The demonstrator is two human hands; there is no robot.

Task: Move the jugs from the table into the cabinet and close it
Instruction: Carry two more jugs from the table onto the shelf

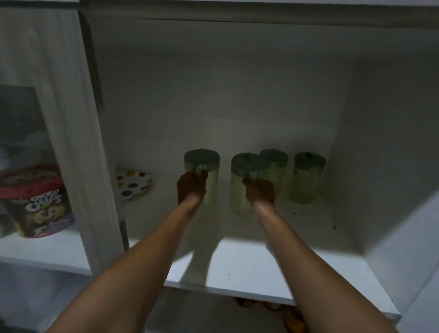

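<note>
Several pale green jugs with dark green lids stand deep inside the open white cabinet (232, 268). My left hand (191, 189) grips the handle of the leftmost jug (202, 162). My right hand (260, 192) grips the handle of the second jug (240, 186). Both jugs are upright, low on the shelf. Behind the second one stands a third jug (274, 161), and a fourth jug (306, 177) stands alone to the right. Both my arms reach far into the dim cabinet.
A small white plate with coloured dots (133, 185) lies on the shelf left of the jugs. In the left compartment stands a cereal tub (35, 203) with a red lid. The white cabinet door (429, 233) hangs open on the right.
</note>
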